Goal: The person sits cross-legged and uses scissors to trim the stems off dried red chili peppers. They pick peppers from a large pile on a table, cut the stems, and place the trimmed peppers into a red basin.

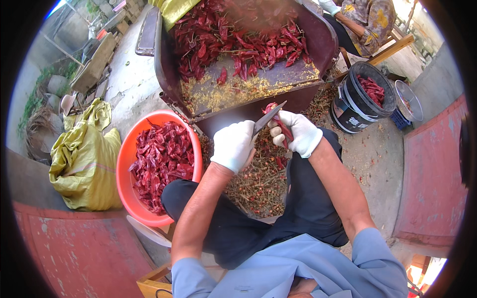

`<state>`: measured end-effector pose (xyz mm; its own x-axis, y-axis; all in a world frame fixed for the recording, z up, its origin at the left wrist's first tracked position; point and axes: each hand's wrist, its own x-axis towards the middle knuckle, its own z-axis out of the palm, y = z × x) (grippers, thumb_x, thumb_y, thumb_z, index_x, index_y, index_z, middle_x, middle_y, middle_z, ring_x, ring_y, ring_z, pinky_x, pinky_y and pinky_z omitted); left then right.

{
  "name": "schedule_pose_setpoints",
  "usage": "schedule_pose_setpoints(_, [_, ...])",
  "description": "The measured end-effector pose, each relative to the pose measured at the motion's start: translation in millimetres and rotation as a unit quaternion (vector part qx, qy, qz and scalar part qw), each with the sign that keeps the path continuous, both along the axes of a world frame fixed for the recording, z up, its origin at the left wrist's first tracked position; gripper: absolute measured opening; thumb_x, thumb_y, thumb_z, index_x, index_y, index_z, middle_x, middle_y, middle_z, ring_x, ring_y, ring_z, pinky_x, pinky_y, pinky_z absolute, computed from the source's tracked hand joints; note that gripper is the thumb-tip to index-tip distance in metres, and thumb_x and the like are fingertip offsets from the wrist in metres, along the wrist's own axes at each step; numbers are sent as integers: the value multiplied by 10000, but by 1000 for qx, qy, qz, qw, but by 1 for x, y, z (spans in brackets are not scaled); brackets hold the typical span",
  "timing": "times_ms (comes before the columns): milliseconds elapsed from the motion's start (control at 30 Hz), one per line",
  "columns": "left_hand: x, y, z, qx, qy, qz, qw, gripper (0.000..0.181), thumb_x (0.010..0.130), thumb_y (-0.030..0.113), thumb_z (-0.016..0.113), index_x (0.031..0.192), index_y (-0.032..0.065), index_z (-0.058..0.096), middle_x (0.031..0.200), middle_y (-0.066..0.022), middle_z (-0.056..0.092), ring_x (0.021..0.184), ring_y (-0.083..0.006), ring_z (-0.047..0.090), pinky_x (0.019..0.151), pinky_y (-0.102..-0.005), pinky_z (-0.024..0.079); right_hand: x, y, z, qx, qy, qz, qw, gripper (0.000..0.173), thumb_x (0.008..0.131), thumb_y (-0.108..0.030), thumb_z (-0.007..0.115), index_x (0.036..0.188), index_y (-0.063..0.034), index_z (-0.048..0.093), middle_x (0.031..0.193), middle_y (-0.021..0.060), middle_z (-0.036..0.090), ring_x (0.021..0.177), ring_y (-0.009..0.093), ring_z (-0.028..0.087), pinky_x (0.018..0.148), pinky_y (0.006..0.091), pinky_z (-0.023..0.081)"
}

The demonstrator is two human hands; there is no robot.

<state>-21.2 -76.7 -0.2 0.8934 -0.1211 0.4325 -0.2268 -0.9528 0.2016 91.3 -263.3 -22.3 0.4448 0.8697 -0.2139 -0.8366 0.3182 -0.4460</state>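
My left hand (233, 146), in a white knit glove, grips a pointed metal blade (269, 117); its handle is hidden in the glove, so I cannot tell whether it is a knife or scissors. My gloved right hand (298, 133) holds a dried red chili pepper (285, 131), stem end up by the blade. Left of my knee stands an orange plastic basin (123, 167) full of dark red pepper pieces (162, 164). Ahead, a heap of whole dried peppers (238, 35) lies in a maroon metal cargo bed (223, 70), with yellow seeds scattered along its front.
Cut stems and caps (257, 186) cover the ground between my legs. A black bucket (344, 106) holding peppers stands right, beside a clear plastic bowl (409, 100). A yellow woven sack (87, 167) leans left. Another person (367, 26) sits at the upper right.
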Motion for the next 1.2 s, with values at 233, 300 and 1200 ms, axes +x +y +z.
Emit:
schedule_pose_setpoints(233, [6,5,1,-289,29,89,953,210,911,201,680,1066,72,618,920,-140,697,798,-255,692,722,-326,533,-18,17,15,-164,-214,-174,947,196,992,-217,582,1108,-62,614,940,28,665,767,125,651,669,278,560])
schedule_pose_setpoints(300, [2,6,4,-216,8,81,973,205,913,202,657,1066,72,611,907,-146,675,800,-298,673,723,-361,528,-20,17,17,-189,-245,-184,933,200,982,-216,603,1091,-50,629,936,26,668,777,115,647,676,274,553])
schedule_pose_setpoints(1200, [5,3,-8,-27,17,37,999,373,740,66,645,1094,14,538,961,-195,615,880,-382,621,762,-463,507,-33,35,12,-268,-391,-251,844,137,957,-115,622,1006,6,663,859,14,660,748,60,604,615,241,545])
